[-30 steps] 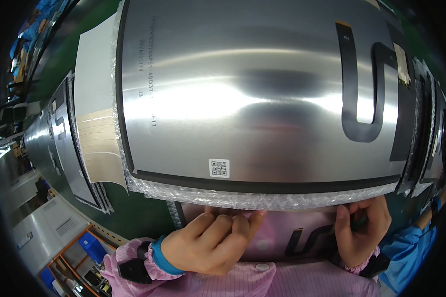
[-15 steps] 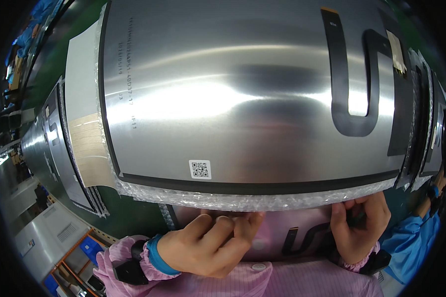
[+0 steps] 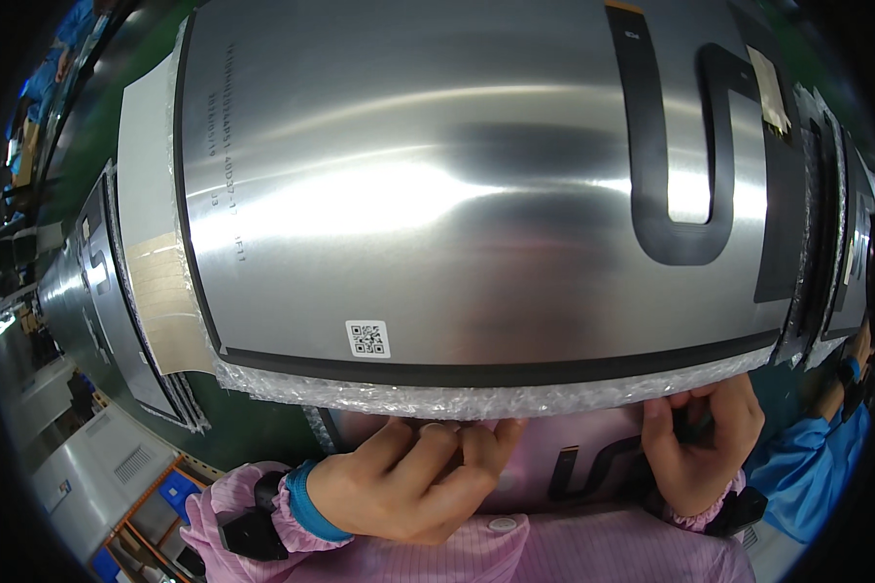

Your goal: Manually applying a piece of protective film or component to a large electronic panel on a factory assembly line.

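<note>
A large metal-backed display panel (image 3: pixel 418 253) lies in front of me, with a black flat flex cable (image 3: pixel 647 146) and a white code label (image 3: pixel 367 339) on it. Bubble wrap (image 3: pixel 457 396) shows along its near edge. Just below that edge is my left hand (image 3: pixel 413 481), fingers curled and tips partly tucked under the wrap. My right hand (image 3: pixel 705 442) is bent at the same edge, thumb and fingers drawn together beneath the wrap. Whatever the fingertips grip is hidden. Between my hands, nearer my body, part of another shiny panel (image 3: pixel 530 471) with a black cable shows.
Pale sheets (image 3: pixel 151 175) stick out left of the panel. Stacked panels with wrap stand at left (image 3: pixel 131 301) and at right (image 3: pixel 846 253). The work surface (image 3: pixel 253 418) is green. A co-worker's blue sleeve (image 3: pixel 807 476) is close on the right.
The large panel, with its wrap and the sheets beside it, sits slightly further left in the view. Both hands keep nearly the same place and pose.
</note>
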A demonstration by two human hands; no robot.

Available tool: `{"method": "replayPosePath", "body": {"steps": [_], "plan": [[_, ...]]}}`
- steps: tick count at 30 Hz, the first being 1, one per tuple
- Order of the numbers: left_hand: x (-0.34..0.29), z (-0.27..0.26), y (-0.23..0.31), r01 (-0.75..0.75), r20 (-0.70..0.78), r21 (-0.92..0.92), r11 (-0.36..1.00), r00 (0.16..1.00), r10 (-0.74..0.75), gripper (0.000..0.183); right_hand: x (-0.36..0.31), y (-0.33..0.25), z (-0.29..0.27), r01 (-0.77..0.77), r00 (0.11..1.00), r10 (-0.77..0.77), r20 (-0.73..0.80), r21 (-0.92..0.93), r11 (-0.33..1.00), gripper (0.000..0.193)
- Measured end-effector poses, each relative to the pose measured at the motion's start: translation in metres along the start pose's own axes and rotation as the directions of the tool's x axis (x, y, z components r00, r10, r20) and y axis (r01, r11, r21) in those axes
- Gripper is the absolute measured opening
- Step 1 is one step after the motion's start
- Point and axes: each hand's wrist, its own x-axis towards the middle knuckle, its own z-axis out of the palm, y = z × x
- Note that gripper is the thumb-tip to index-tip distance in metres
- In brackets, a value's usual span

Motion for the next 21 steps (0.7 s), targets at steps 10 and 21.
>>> {"method": "replayPosePath", "body": {"steps": [10,21], "plan": [[0.0006,0.0013,0.002,0.01,0.024,-0.008,1.0,1.0,-0.01,0.039,-0.0007,0.0013,0.0019,-0.019,0.999,0.019,0.026,0.005,1.0,0.02],[0.0052,0.0027,0.0035,-0.024,0.021,0.008,1.0,0.999,0.024,0.031,0.0017,0.0015,-0.0016,-0.01,0.999,0.01,0.033,-0.015,1.0,0.02]]}}
